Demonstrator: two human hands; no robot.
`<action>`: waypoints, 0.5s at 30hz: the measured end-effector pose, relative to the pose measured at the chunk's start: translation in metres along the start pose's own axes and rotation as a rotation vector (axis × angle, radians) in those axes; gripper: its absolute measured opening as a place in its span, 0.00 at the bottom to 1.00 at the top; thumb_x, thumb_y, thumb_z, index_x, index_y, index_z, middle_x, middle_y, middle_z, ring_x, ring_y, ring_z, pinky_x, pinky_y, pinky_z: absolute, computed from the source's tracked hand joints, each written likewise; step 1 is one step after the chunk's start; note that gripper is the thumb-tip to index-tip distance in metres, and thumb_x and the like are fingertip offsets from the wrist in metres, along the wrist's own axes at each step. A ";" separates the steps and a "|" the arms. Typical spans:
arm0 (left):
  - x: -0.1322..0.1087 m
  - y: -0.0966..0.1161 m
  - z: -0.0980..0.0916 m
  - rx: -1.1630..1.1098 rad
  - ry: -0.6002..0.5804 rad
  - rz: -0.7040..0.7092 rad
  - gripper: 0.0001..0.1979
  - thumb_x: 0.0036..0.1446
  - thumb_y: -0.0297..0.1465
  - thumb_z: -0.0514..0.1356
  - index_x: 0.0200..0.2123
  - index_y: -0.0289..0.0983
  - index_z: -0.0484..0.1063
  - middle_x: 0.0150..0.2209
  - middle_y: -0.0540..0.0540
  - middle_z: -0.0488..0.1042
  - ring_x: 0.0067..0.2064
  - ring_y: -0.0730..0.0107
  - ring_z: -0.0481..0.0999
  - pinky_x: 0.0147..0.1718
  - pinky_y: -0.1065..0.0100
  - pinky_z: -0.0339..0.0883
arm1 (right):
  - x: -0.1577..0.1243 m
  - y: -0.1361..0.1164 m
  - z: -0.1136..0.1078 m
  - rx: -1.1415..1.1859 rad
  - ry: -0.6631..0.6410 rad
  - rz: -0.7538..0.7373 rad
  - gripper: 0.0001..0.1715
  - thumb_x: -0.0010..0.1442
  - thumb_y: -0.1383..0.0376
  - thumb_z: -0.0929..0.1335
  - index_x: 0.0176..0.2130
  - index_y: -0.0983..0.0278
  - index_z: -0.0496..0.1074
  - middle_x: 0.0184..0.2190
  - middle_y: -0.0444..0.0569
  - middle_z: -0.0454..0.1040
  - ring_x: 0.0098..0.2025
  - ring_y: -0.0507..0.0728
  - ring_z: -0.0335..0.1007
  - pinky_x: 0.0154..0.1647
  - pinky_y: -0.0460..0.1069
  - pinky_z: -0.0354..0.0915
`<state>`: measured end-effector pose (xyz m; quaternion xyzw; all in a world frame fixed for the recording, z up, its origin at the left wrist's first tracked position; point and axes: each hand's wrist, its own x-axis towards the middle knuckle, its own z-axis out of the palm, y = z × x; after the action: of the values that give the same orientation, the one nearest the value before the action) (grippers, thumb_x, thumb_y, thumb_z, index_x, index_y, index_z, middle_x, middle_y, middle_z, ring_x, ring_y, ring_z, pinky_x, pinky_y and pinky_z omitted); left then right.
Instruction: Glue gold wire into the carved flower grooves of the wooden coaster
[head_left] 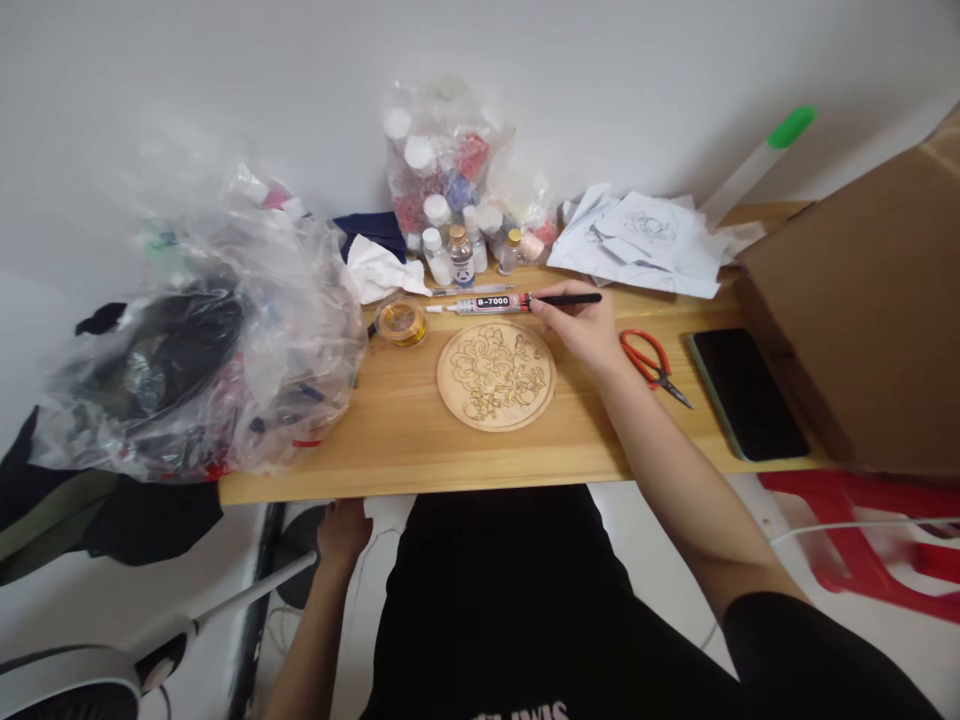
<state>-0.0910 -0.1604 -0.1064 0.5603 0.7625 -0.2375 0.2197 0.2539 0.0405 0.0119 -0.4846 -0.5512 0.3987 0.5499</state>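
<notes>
My right hand (581, 328) is above the table with its fingers closed on a slim black stick-like tool (571, 299). Its fingertips are at the red end of a B-7000 glue tube (491, 303), whose white nozzle points left. Just below lies a round wooden board (496, 375) with a flower design outlined in gold-coloured wire. My left hand (345, 528) hangs under the table's front edge, its fingers hidden. Left of the board sits a spool of gold wire (401, 323). Red-handled pliers (651, 365) lie beside my right wrist.
A large plastic bag (300, 330) of items fills the left side. Small bottles (461, 258) and a bag of jars (442, 150) stand at the back. Crumpled papers (645, 235), a phone (746, 393) and a cardboard box (862, 300) are on the right.
</notes>
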 end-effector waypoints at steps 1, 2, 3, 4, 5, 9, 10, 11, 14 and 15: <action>-0.006 -0.004 -0.003 -0.018 -0.041 -0.012 0.14 0.62 0.36 0.55 0.45 0.32 0.68 0.45 0.42 0.71 0.45 0.64 0.73 0.45 0.57 0.69 | 0.000 0.000 0.000 0.029 -0.006 0.021 0.05 0.47 0.65 0.72 0.28 0.63 0.74 0.22 0.42 0.73 0.20 0.48 0.63 0.22 0.46 0.62; -0.012 -0.008 -0.007 -0.049 -0.077 -0.003 0.12 0.63 0.34 0.53 0.41 0.32 0.70 0.41 0.40 0.73 0.45 0.61 0.73 0.44 0.57 0.68 | 0.000 -0.001 0.001 0.062 -0.011 0.042 0.05 0.46 0.65 0.72 0.28 0.63 0.74 0.22 0.42 0.72 0.19 0.48 0.63 0.21 0.46 0.62; -0.019 -0.013 -0.013 -0.085 -0.110 0.022 0.12 0.63 0.31 0.51 0.38 0.32 0.71 0.39 0.40 0.74 0.44 0.59 0.74 0.44 0.58 0.67 | -0.001 -0.002 0.001 0.096 -0.016 0.059 0.05 0.46 0.65 0.72 0.28 0.63 0.74 0.21 0.41 0.72 0.19 0.48 0.63 0.21 0.46 0.62; -0.027 -0.019 -0.020 -0.124 -0.137 0.061 0.11 0.62 0.29 0.51 0.37 0.33 0.72 0.37 0.40 0.74 0.44 0.60 0.75 0.44 0.61 0.67 | -0.001 -0.003 0.002 0.127 -0.022 0.072 0.05 0.47 0.66 0.72 0.28 0.63 0.73 0.21 0.41 0.72 0.19 0.48 0.63 0.21 0.46 0.62; -0.036 -0.024 -0.030 -0.164 -0.165 0.103 0.09 0.59 0.28 0.53 0.38 0.34 0.72 0.36 0.42 0.75 0.42 0.61 0.75 0.43 0.63 0.67 | -0.001 -0.004 0.003 0.154 -0.027 0.080 0.05 0.47 0.66 0.72 0.28 0.62 0.73 0.21 0.41 0.72 0.19 0.47 0.63 0.21 0.46 0.63; -0.072 -0.028 -0.089 -0.415 -0.206 0.402 0.19 0.49 0.37 0.62 0.46 0.41 0.70 0.42 0.45 0.75 0.41 0.62 0.76 0.40 0.69 0.69 | -0.001 -0.007 0.004 0.186 -0.045 0.085 0.05 0.47 0.65 0.72 0.28 0.61 0.73 0.21 0.41 0.72 0.20 0.48 0.64 0.22 0.46 0.65; -0.079 -0.020 -0.106 -0.456 -0.177 0.525 0.18 0.51 0.40 0.62 0.45 0.42 0.71 0.43 0.45 0.75 0.42 0.61 0.76 0.39 0.69 0.70 | -0.001 -0.007 0.004 0.172 -0.046 0.084 0.05 0.47 0.65 0.72 0.28 0.61 0.73 0.22 0.41 0.73 0.20 0.48 0.65 0.23 0.46 0.65; -0.084 -0.008 -0.122 -0.457 -0.124 0.645 0.16 0.53 0.41 0.60 0.45 0.43 0.72 0.44 0.45 0.75 0.43 0.61 0.75 0.41 0.67 0.70 | -0.001 -0.007 0.004 0.153 -0.046 0.084 0.06 0.46 0.64 0.73 0.28 0.61 0.73 0.22 0.41 0.73 0.20 0.48 0.65 0.23 0.47 0.65; -0.090 0.054 -0.154 -0.329 0.175 0.965 0.20 0.60 0.40 0.54 0.55 0.43 0.65 0.54 0.43 0.70 0.54 0.59 0.69 0.52 0.59 0.64 | -0.002 -0.006 0.003 0.106 -0.054 0.088 0.08 0.46 0.61 0.73 0.29 0.61 0.73 0.22 0.42 0.73 0.21 0.49 0.65 0.24 0.47 0.66; -0.090 0.078 -0.157 -0.249 0.265 1.051 0.22 0.62 0.39 0.52 0.57 0.40 0.63 0.58 0.41 0.65 0.59 0.58 0.64 0.56 0.56 0.59 | -0.002 -0.006 0.003 0.098 -0.058 0.090 0.09 0.46 0.60 0.74 0.29 0.61 0.73 0.22 0.42 0.73 0.21 0.49 0.65 0.24 0.47 0.66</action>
<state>-0.0018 -0.1121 0.0628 0.8601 0.4240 0.0686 0.2753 0.2504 0.0381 0.0168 -0.4696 -0.5245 0.4634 0.5382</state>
